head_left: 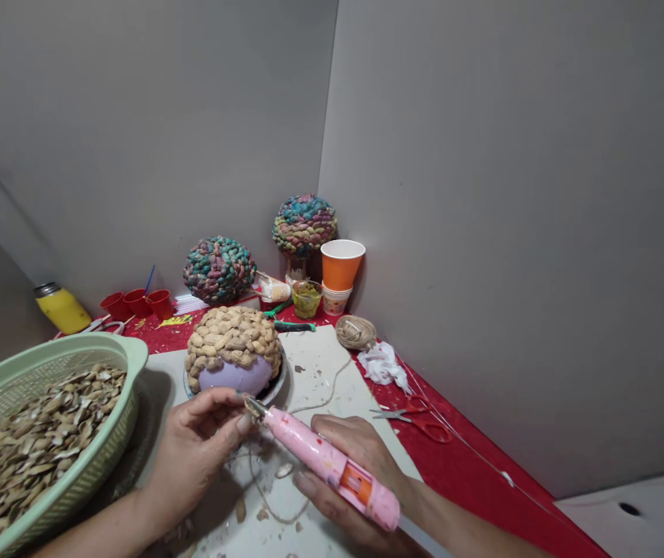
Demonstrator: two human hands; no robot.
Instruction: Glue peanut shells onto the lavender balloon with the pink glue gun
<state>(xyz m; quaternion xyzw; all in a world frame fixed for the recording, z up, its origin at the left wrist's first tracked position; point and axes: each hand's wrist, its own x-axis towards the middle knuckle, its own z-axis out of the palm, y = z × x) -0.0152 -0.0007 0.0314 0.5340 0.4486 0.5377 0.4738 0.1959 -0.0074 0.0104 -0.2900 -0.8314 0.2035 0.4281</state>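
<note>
While your right hand [369, 443] is clamped around a pink glue gun [302, 442] with an orange trigger, your left hand [184, 449] has its thumb and forefinger almost together at the silver metal nozzle [258, 410]; whether those 2 digits pinch anything is too small to tell. Best to steady the barrel, dab sparingly, and keep bare skin off the metal, probably hot. Just beyond your left fingertips, towards the far edge of the white board [314, 356], a lilac ball [239, 376] partly covered in tan peanut shells [232, 333] sits in a round dish [284, 368].
</note>
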